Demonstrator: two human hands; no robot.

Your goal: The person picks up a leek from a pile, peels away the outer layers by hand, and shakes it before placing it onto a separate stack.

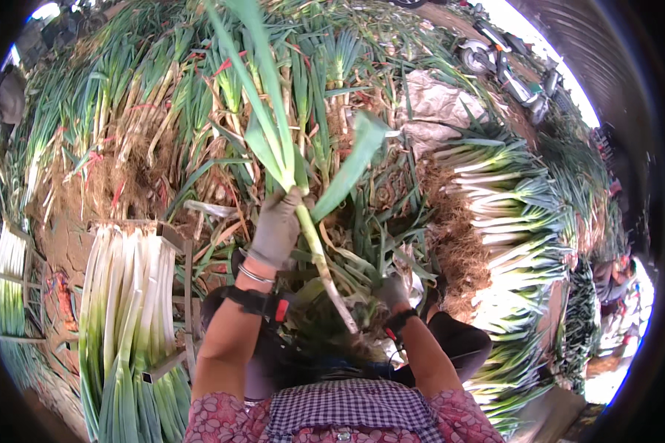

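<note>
Near the middle, in front of the person's lap, a single leek [316,249] slants across, its green top reaching up to the upper edge and its pale root end pointing down toward the lap. The left hand [277,225], in a grey glove, is clamped around it where the leaves meet the stem. On that forearm sit a bracelet [256,275] and a black strap [255,300] with a red piece. 1 broad leaf [353,170] bends away to the right of the grip. The right hand [394,291], also gloved, is low and well apart from the left, near loose leaves [336,269]; it is blurred, and I cannot tell whether its fingers hold anything. A black band [400,320] circles that wrist.

To the left, a bundle of trimmed leeks [123,295] lies in a frame [188,292], white ends toward the back. To the right, a long pile of leeks [513,221] lies with its brown roots [458,255] facing the person. Beyond, more leeks with roots [155,122] stand crowded together, beside a crumpled pale sack [437,107]. A checked apron [347,410] covers the person's front.
</note>
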